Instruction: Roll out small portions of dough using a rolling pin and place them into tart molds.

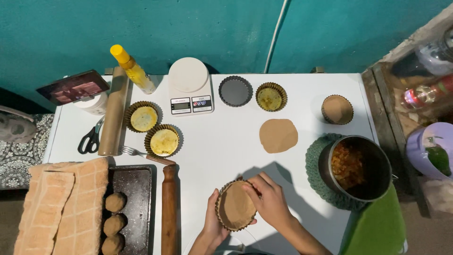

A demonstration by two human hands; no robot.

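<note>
Brown dough lines a fluted tart tin (234, 206), and that tin sits near the front edge of the white table (222, 141), just right of the wooden rolling pin (169, 208). The left hand (213, 224) cups the tin's lower left side, fingers wrapped under the rim, so it's clamped on the tin. The right hand (270, 200) rests over the tin's right edge with fingertips curled onto the dough at the rim, pressing rather than gripping.

Going off the tin for everything else: straight up and a bit right lies a flat rolled dough round (278, 135). Further right of that, a metal pot (358, 167) with orange-brown filling sits on a green knitted mat (317, 174). Another dough-lined tin (337, 109) stands above the pot. Far up from the hand-held tin there's a white kitchen scale (190, 86), with an empty dark tin (235, 91) beside it. Up-left, two tins with yellowish filling (163, 140) sit near a yellow-capped bottle (133, 70). To the left, past the rolling pin, a dark tray (137, 189) holds three dough balls (114, 202), partly under a peach towel (66, 203).
</note>
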